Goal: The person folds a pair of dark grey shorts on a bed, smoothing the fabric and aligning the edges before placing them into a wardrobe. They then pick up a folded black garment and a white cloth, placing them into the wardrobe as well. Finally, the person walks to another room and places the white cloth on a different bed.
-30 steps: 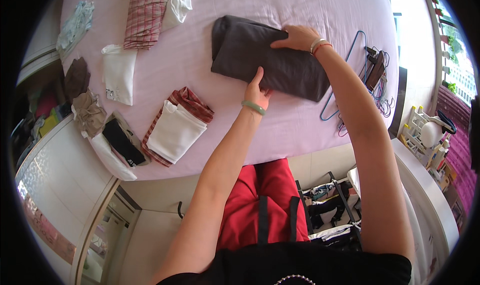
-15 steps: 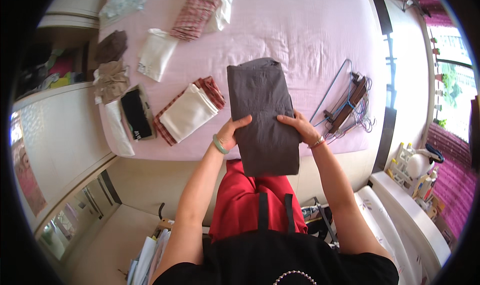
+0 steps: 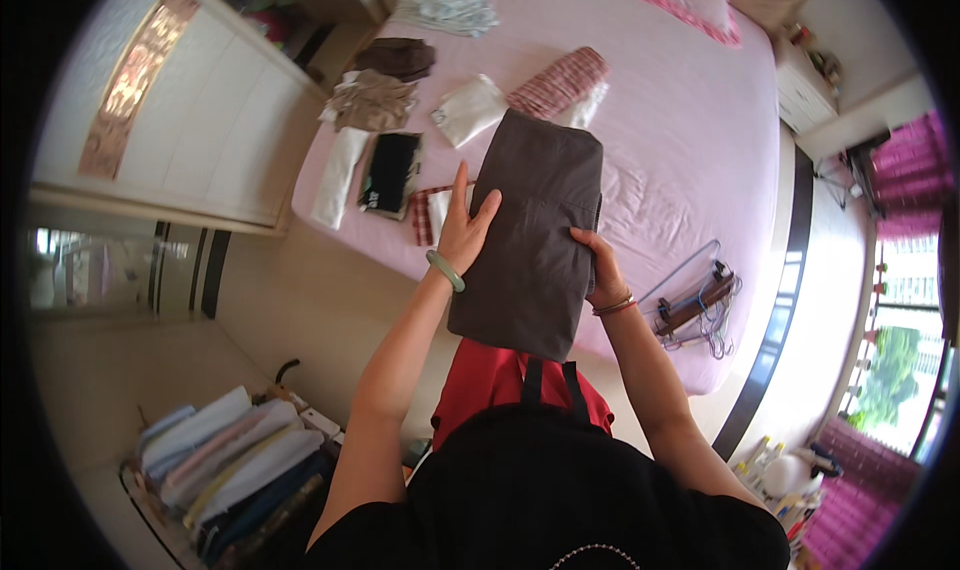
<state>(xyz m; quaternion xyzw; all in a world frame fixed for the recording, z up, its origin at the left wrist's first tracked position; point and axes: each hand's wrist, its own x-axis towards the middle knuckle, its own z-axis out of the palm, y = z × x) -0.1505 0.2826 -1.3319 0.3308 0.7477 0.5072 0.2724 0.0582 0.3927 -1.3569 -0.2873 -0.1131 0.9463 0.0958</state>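
Observation:
A folded dark grey garment [image 3: 535, 240] is up in front of me, above the bed's near edge, and I cannot tell its exact kind. Its right edge is gripped by my right hand [image 3: 600, 270], thumb on the front and fingers behind. My left hand [image 3: 465, 232] supports the left edge, thumb against the cloth, one finger stretched upward beside it; the remaining fingers are mostly hidden. Partly covered by that hand and the garment, a red checked cloth [image 3: 424, 220] lies on the bed with a white folded cloth [image 3: 439, 210] on top.
On the pink bed [image 3: 690, 140] lie a black folded garment [image 3: 390, 175], brown clothes [image 3: 372, 102], a red-and-white checked bundle [image 3: 560, 82] and tangled hangers [image 3: 700, 310]. A pillow [image 3: 680, 2] rests at the far end. Folded clothes [image 3: 230, 460] fill a container at lower left.
My view has swung left, bringing the pillow and the clothes container into sight. The grey garment now tilts to the right, and a finger of my left hand has stretched away from it.

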